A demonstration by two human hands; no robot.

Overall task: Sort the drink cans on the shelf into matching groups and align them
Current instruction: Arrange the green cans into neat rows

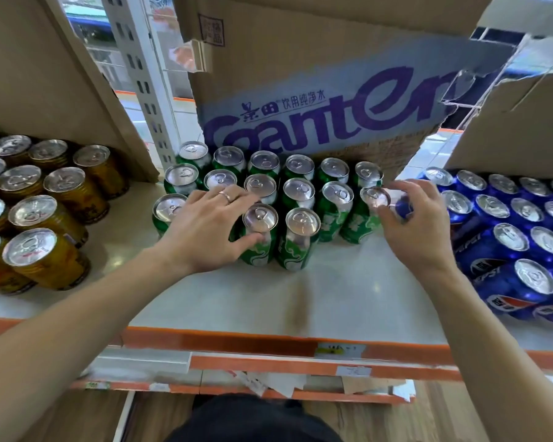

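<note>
Sorting looks nearly done: golden-brown tin cans (65, 190) left, blue Pepsi cans (505, 250) right, green aluminium cans (299, 194) mid-shelf, front row ragged; left hand (208, 225) rests spread across them, right hand (411, 228) curls at the end green can (364, 218), hold unclear

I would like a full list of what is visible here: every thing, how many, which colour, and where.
green cans: at least fifteen, green, shelf middle
amber cans: many, amber, shelf left
blue cans: many, blue, shelf right
cardboard box: one, brown with purple lettering, behind green cans
shelf: one, white with orange edge, under the cans
ring: one, pale, on left hand
left hand: open, resting on green cans
right hand: fingers curled, between green and blue cans; grip unclear
</note>
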